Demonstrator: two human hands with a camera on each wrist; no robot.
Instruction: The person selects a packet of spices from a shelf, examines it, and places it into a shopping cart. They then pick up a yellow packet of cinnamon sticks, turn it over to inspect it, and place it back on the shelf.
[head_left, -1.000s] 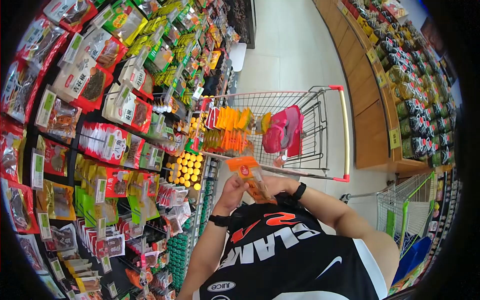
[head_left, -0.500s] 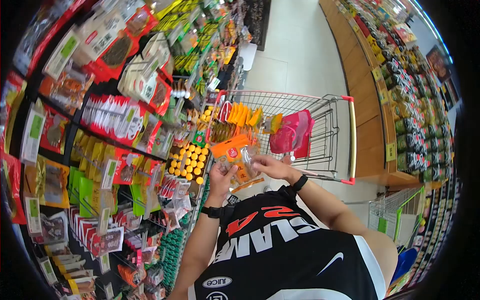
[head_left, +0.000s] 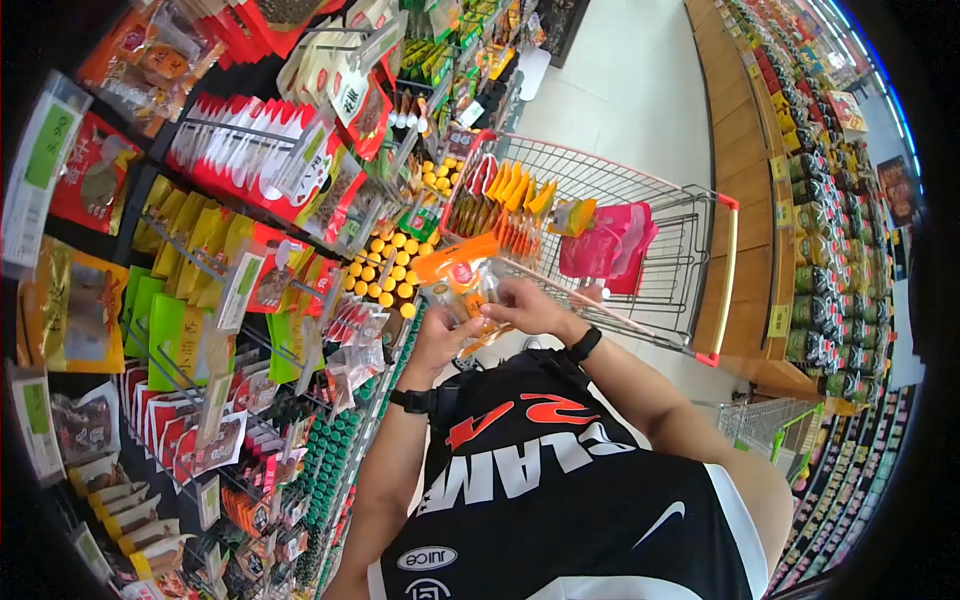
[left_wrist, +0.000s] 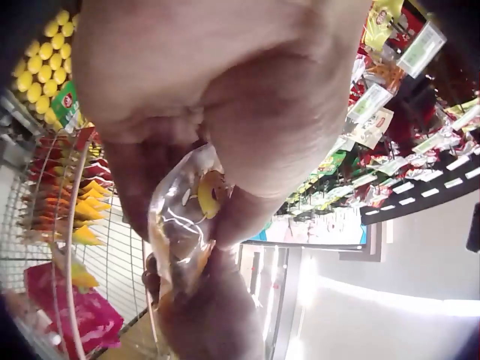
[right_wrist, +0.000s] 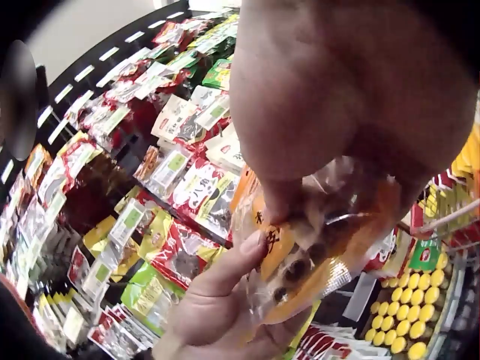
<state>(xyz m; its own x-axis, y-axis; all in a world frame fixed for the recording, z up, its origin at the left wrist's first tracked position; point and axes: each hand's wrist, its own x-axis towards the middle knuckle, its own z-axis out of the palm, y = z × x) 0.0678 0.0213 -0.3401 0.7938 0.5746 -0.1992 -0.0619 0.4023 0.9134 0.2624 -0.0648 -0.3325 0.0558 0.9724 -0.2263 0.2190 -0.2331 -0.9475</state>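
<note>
An orange packet with a clear window [head_left: 462, 278] is up in front of the chest, between the two hands. The left hand [head_left: 440, 340] pinches its lower left part, thumb across the front. On the other side, the right hand [head_left: 532, 306] holds the packet with thumb and fingers close to the left thumb. Dark round pieces show through the clear plastic of the packet [right_wrist: 300, 262] in the right wrist view, and the left thumb presses on its printed face. In the left wrist view, the left palm [left_wrist: 217, 82] covers much of the packet.
A metal shopping cart [head_left: 684, 250] stands just ahead, with rows of orange packets [head_left: 515, 190] and a pink bag [head_left: 605, 242] in it. Hanging spice packets [head_left: 240, 150] fill the left shelf. Yellow-capped bottles [head_left: 385, 268] stand beside the cart. Bottles line the wooden shelf [head_left: 735, 110] at right.
The packet has gone from tilted at the chest to spread between the hands, then turned more upright. The right hand has come over its front, near the left thumb. The head view has swung left.
</note>
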